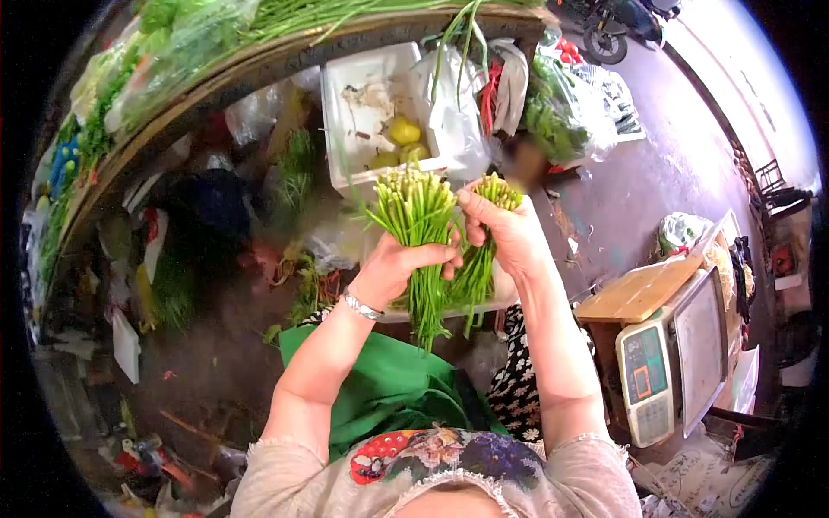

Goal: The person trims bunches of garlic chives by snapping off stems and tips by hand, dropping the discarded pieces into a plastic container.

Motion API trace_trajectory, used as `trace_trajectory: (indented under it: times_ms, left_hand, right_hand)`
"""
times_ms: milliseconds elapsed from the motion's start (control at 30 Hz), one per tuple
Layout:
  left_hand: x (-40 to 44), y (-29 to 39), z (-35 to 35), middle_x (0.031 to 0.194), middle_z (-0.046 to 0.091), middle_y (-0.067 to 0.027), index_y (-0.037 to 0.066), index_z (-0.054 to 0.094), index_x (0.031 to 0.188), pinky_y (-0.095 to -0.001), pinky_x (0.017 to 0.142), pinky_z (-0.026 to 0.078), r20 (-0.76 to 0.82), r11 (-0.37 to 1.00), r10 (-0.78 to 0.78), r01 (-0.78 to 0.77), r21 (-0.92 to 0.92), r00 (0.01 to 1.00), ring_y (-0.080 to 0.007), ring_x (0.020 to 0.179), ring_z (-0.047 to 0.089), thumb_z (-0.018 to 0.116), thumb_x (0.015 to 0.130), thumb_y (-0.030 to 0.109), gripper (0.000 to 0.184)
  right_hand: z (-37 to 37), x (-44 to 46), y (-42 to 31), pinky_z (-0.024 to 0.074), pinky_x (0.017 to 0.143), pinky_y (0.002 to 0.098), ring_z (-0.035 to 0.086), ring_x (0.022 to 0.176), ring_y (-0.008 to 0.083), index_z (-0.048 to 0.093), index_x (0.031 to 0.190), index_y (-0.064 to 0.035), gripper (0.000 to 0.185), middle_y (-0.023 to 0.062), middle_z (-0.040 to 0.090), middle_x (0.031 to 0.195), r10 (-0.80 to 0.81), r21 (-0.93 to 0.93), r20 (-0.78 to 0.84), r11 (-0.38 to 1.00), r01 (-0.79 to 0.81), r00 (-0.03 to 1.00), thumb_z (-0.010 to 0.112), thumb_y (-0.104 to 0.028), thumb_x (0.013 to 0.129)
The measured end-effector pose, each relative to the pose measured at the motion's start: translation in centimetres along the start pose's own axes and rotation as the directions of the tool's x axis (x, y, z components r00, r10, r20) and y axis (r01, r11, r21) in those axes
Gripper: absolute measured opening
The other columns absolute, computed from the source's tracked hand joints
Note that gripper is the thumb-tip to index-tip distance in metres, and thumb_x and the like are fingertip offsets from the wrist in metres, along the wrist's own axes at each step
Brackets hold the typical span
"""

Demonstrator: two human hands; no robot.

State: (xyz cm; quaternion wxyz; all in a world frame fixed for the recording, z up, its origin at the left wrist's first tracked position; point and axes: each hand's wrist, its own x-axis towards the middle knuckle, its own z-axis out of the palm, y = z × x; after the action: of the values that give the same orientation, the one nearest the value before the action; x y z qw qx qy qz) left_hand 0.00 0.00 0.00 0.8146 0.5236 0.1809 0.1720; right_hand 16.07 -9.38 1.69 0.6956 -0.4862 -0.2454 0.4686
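My left hand [399,263] is closed around a large bunch of thin green stems [414,203], their pale cut ends pointing away from me and their leafy ends hanging towards my lap. Close beside it, my right hand [503,226] grips a smaller bunch of the same stems [471,281], fingers curled round it near the cut ends. The two bunches touch or nearly touch. Below them is a pale tray or container [509,292], mostly hidden by the stems and my hands. I cannot tell the exact kind of greens.
Ahead stands a white foam box [335,112] holding several yellow-green fruits [403,131]. A long stall shelf [173,104] with leafy vegetables curves along the left and top. To the right are a digital scale [645,380] and a wooden board [639,289]. Bagged greens [553,112] lie beyond.
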Motion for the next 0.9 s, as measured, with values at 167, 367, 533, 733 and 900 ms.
trace_trajectory:
  times_ms: [167, 367, 533, 733, 900]
  left_hand:
    - [1.2, -1.8, -4.1, 0.078, 0.064, -0.0122, 0.001, 0.057, 0.101, -0.0306, 0.060, 0.049, -0.045, 0.996, -0.064, 0.061, -0.063, 0.997, -0.0204, 0.066, 0.061, 0.067, 0.077, 0.013, 0.028]
    - [1.6, -1.4, -5.3, 0.091, 0.064, -0.0124, 0.001, 0.058, 0.106, -0.0296, 0.064, 0.051, -0.052, 0.972, -0.037, 0.024, -0.232, 0.998, -0.0181, 0.071, 0.061, 0.063, 0.078, 0.009, 0.029]
    - [1.3, -1.6, -5.6, 0.108, 0.062, -0.0150, -0.002, 0.051, 0.126, -0.0336, 0.072, 0.053, -0.027, 0.966, -0.052, 0.043, -0.255, 0.998, -0.0187, 0.076, 0.061, 0.060, 0.076, 0.012, 0.052]
    - [1.5, -2.2, -4.7, 0.108, 0.063, -0.0121, 0.000, 0.052, 0.125, -0.0339, 0.074, 0.053, 0.001, 0.966, -0.052, 0.050, -0.255, 0.999, -0.0211, 0.081, 0.064, 0.061, 0.074, 0.008, 0.052]
    - [2.0, -2.4, -4.9, 0.104, 0.065, -0.0125, 0.001, 0.055, 0.119, -0.0348, 0.076, 0.054, 0.055, 0.975, -0.040, 0.051, -0.215, 0.998, -0.0235, 0.083, 0.065, 0.062, 0.075, 0.009, 0.045]
  right_hand:
    - [-3.5, 2.0, 0.9, 0.0363, 0.053, 0.0230, 0.047, 0.055, 0.0082, 0.062, 0.085, -0.0075, 0.015, -0.0027, 0.052, 0.062, -0.235, -0.200, -0.302, 0.963, 0.179, 0.924, 0.070, -0.020, 0.086]
    - [-5.4, 1.1, -2.7, 0.0482, 0.066, 0.0282, 0.058, 0.070, 0.0134, 0.061, 0.093, -0.0057, 0.013, 0.0045, 0.065, 0.082, -0.610, -0.283, -0.486, 0.787, 0.548, 0.625, 0.060, -0.018, 0.095]
    - [-0.6, 0.2, 0.8, 0.0432, 0.061, 0.0225, 0.054, 0.068, 0.0063, 0.066, 0.093, -0.0055, 0.010, -0.0022, 0.062, 0.074, -0.221, -0.497, -0.187, 0.862, 0.102, 0.957, 0.068, -0.014, 0.089]
    - [2.2, 1.4, 5.8, 0.0482, 0.062, 0.0228, 0.058, 0.068, 0.0073, 0.064, 0.102, 0.0012, 0.017, 0.0024, 0.067, 0.086, 0.006, -0.261, 0.080, 0.965, 0.015, 0.997, 0.067, -0.003, 0.086]
    - [1.8, 1.9, 4.1, 0.0444, 0.055, 0.0214, 0.054, 0.060, 0.0077, 0.064, 0.095, 0.0001, 0.011, -0.0001, 0.062, 0.075, 0.184, -0.120, 0.022, 0.976, -0.180, 0.983, 0.067, -0.004, 0.086]
